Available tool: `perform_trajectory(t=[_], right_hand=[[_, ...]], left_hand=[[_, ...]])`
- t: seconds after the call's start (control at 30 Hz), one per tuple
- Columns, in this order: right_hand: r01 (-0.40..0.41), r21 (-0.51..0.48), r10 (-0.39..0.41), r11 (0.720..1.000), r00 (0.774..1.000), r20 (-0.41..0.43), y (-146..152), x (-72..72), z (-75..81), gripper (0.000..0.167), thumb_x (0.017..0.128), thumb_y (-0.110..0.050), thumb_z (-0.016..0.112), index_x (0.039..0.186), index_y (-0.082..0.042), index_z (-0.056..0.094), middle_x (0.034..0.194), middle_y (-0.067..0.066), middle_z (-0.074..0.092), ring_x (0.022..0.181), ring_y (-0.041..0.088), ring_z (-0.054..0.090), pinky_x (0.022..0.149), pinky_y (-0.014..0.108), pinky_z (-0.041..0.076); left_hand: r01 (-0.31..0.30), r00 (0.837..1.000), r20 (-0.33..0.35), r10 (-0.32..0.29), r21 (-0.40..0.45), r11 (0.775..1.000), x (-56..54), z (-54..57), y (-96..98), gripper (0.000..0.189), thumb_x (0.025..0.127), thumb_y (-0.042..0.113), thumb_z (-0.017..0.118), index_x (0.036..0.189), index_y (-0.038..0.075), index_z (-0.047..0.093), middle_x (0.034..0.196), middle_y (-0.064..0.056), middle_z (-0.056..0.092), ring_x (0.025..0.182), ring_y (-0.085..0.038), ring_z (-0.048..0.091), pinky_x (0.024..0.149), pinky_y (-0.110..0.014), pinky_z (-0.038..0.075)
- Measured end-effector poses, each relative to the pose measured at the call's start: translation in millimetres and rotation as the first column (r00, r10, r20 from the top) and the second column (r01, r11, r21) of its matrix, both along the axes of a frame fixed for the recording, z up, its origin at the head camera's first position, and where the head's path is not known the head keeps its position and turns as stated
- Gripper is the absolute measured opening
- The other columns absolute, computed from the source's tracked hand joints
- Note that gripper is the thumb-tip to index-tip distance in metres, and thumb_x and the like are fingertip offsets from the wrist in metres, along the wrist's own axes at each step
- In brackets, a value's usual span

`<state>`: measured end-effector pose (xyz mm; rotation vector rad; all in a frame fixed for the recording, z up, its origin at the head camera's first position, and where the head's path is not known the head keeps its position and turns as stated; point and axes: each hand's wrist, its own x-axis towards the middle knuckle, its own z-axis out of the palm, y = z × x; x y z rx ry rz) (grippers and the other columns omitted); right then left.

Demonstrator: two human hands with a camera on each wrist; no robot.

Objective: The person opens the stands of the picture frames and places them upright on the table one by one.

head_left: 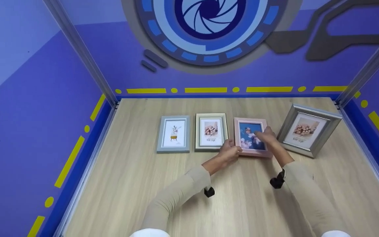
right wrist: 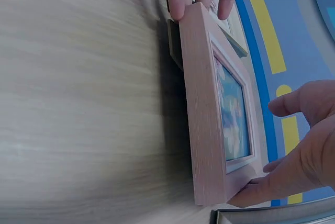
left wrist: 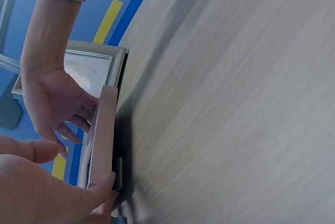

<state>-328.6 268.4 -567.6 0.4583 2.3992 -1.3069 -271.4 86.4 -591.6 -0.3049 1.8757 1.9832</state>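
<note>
A pink picture frame (head_left: pixel 255 153) with a blue floral picture stands on the wooden table, leaning back, between two hands. The left hand (head_left: pixel 229 153) touches its lower left corner with fairly straight fingers; in the right wrist view these fingertips (right wrist: pixel 179 9) lie on the frame's end, thumb apart. On the opposite side, the right hand (head_left: pixel 269 135) has its fingers along the frame's edge. Its thumb (right wrist: pixel 285 103) sticks out away from the frame in the right wrist view. Behind the pink frame (right wrist: pixel 201 114), a dark piece (right wrist: pixel 175 43) shows near the left fingertips.
Left of the pink frame stand a champagne-coloured frame (head_left: pixel 211 149) and a light blue frame (head_left: pixel 173 149). A larger silver frame (head_left: pixel 328 130) stands angled at the right, close to the right hand. Blue-purple panels (head_left: pixel 163 75) enclose the wooden table (head_left: pixel 127 184).
</note>
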Motion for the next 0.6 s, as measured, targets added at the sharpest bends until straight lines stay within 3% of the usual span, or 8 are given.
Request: perform_trajectory(t=[0.07, 0.13, 0.2, 0.27, 0.43, 0.6], right_hand=[[0.000, -0.006, 0.000, 1.000, 1.000, 0.000, 0.0, 0.5, 2.0, 0.082, 0.104, -0.024, 0.046, 0.157, 0.013, -0.004, 0.164, 0.037, 0.007, 0.154, 0.048, 0.014, 0.128, 0.055, 0.015], [0.004, -0.028, -0.004, 1.000, 1.000, 0.007, -0.5, 1.3, 4.3, 0.082, 0.104, -0.024, 0.046, 0.157, 0.012, -0.005, 0.165, 0.036, 0.006, 0.154, 0.047, 0.015, 0.128, 0.054, 0.014], [0.008, -0.045, -0.008, 0.999, 1.000, 0.015, -0.8, 1.9, 6.1, 0.082, 0.104, -0.024, 0.045, 0.157, 0.012, -0.006, 0.165, 0.036, 0.006, 0.154, 0.046, 0.015, 0.129, 0.053, 0.013], [0.016, -0.050, -0.014, 0.999, 1.000, 0.026, -1.0, 2.2, 7.8, 0.082, 0.104, -0.025, 0.045, 0.157, 0.012, -0.004, 0.164, 0.036, 0.008, 0.153, 0.045, 0.019, 0.129, 0.052, 0.015], [0.036, -0.073, -0.035, 0.997, 0.999, 0.021, -3.1, 4.9, 12.8, 0.080, 0.104, -0.026, 0.046, 0.156, 0.014, 0.001, 0.162, 0.037, 0.018, 0.146, 0.042, 0.029, 0.127, 0.050, 0.023], [0.058, -0.109, -0.056, 0.992, 0.998, 0.022, -3.3, 12.9, 21.8, 0.083, 0.104, -0.026, 0.048, 0.159, 0.008, -0.004, 0.166, 0.032, 0.011, 0.149, 0.041, 0.025, 0.128, 0.052, 0.019]], left_hand=[[-0.010, 1.000, 0.022, 0.011, -0.034, 0.999, -0.7, 2.1, 0.9, 0.074, 0.081, -0.003, 0.062, 0.151, -0.002, 0.036, 0.131, -0.020, 0.061, 0.094, -0.021, 0.065, 0.095, -0.039, 0.057], [-0.010, 1.000, 0.028, 0.013, -0.072, 0.997, -0.6, 3.8, 1.4, 0.073, 0.081, -0.005, 0.059, 0.151, -0.003, 0.037, 0.108, -0.012, 0.066, 0.073, -0.014, 0.059, 0.075, -0.029, 0.057], [-0.009, 1.000, 0.026, 0.011, -0.095, 0.995, 0.4, 5.4, 1.1, 0.072, 0.079, -0.009, 0.055, 0.149, -0.005, 0.040, 0.088, -0.005, 0.060, 0.060, -0.011, 0.049, 0.058, -0.024, 0.046], [0.005, 1.000, 0.011, -0.003, -0.117, 0.993, 1.7, 6.3, 0.3, 0.071, 0.076, -0.012, 0.051, 0.146, -0.009, 0.043, 0.079, -0.002, 0.054, 0.055, -0.010, 0.043, 0.052, -0.021, 0.037], [0.038, 0.999, -0.009, -0.039, -0.137, 0.990, 2.4, 9.4, -2.7, 0.066, 0.074, -0.014, 0.051, 0.140, -0.012, 0.048, 0.079, -0.002, 0.054, 0.056, -0.009, 0.044, 0.055, -0.021, 0.042], [0.077, 0.997, 0.007, -0.077, -0.128, 0.989, 2.2, 12.9, -5.9, 0.069, 0.079, -0.014, 0.055, 0.146, -0.009, 0.044, 0.084, -0.003, 0.055, 0.060, -0.010, 0.049, 0.072, -0.033, 0.052]])
